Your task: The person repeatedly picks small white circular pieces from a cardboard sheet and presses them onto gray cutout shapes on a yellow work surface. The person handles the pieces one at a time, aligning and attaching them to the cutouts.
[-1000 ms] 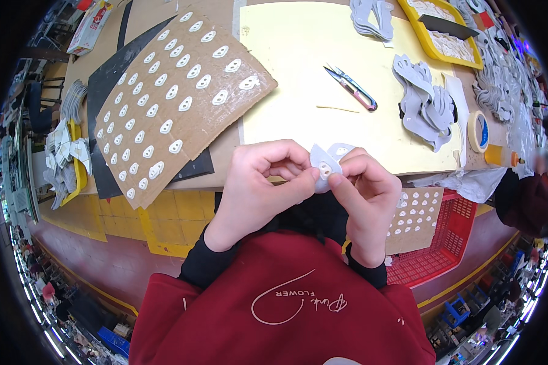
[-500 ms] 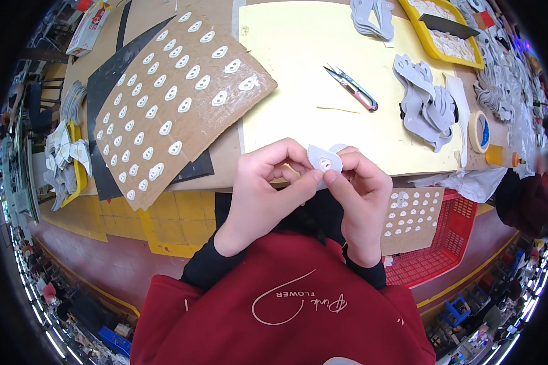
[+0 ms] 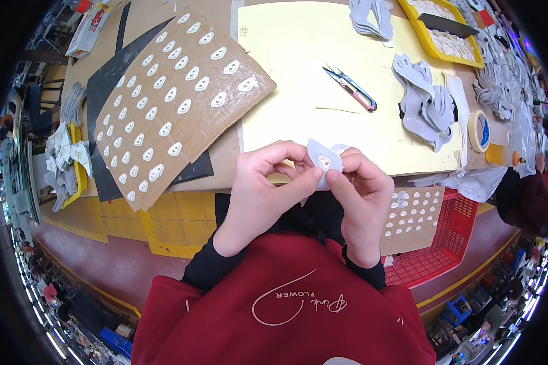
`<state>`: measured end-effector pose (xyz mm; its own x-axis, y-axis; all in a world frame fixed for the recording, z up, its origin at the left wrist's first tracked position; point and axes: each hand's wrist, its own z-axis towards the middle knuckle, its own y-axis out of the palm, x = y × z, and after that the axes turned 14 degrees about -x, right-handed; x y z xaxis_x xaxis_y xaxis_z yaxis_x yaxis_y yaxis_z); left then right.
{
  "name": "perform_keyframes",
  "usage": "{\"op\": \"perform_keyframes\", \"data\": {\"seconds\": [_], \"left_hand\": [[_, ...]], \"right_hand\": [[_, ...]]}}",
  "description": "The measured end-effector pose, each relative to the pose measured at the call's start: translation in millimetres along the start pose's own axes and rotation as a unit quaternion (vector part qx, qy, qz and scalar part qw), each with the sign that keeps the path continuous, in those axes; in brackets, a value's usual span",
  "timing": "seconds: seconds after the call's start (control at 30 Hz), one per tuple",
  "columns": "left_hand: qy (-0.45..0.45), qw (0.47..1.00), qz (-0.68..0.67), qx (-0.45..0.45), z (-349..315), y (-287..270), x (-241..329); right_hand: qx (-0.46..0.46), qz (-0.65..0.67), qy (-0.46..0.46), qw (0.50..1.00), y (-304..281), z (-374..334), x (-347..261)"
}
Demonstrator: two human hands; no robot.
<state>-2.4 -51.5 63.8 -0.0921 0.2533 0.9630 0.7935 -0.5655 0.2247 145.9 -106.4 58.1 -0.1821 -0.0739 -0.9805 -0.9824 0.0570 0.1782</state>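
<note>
Both the left hand (image 3: 265, 188) and right hand (image 3: 362, 194) pinch a small grey patch (image 3: 321, 161) at the table (image 3: 286, 91) edge, at 6 o'clock from the scissors (image 3: 350, 87). If the fingertips loosen, the patch could slip into the lap.

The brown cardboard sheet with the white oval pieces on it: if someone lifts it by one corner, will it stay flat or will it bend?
The cardboard sheet would probably sag a little: it is thin and wide, and already lies unevenly over the black sheet. It looks light for its size. The white oval pieces sit in neat rows, so they seem stuck on and would likely stay in place.
</note>
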Motion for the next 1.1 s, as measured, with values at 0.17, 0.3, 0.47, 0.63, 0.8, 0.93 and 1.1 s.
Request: {"op": "perform_keyframes", "data": {"seconds": [0.17, 0.3, 0.47, 0.63, 0.8, 0.93, 1.1], "left_hand": [[0.072, 0.982, 0.177, -0.008, -0.4, -4.5, -1.2], [0.085, 0.98, 0.177, 0.022, -0.4, 2.5, -1.0], [0.016, 0.998, 0.047, 0.032, -0.9, 2.4, 4.1], [-0.03, 1.0, -0.003, 0.001, -3.5, -0.5, 5.0], [-0.018, 1.0, -0.007, -0.004, -4.2, -0.5, 7.5], [-0.027, 0.998, -0.049, -0.007, -5.3, -1.5, 5.4], [-0.026, 0.994, -0.013, -0.102, -6.5, -8.8, -1.1]], "right_hand": [[0.013, -0.006, -0.019, 1.0, 4.5, 0.2, -0.1], [0.026, -0.029, -0.038, 0.999, 10.1, 2.3, 0.1], [0.01, -0.035, -0.026, 0.999, 8.6, 2.6, 4.2], [0.0, -0.05, -0.035, 0.998, 0.2, 2.9, 7.9], [0.017, -0.094, -0.073, 0.993, 7.3, 5.1, 5.3], [-0.012, -0.116, -0.089, 0.989, 5.0, 9.7, 6.1], [-0.103, -0.084, -0.104, 0.986, -10.4, 13.6, 2.7]]}}
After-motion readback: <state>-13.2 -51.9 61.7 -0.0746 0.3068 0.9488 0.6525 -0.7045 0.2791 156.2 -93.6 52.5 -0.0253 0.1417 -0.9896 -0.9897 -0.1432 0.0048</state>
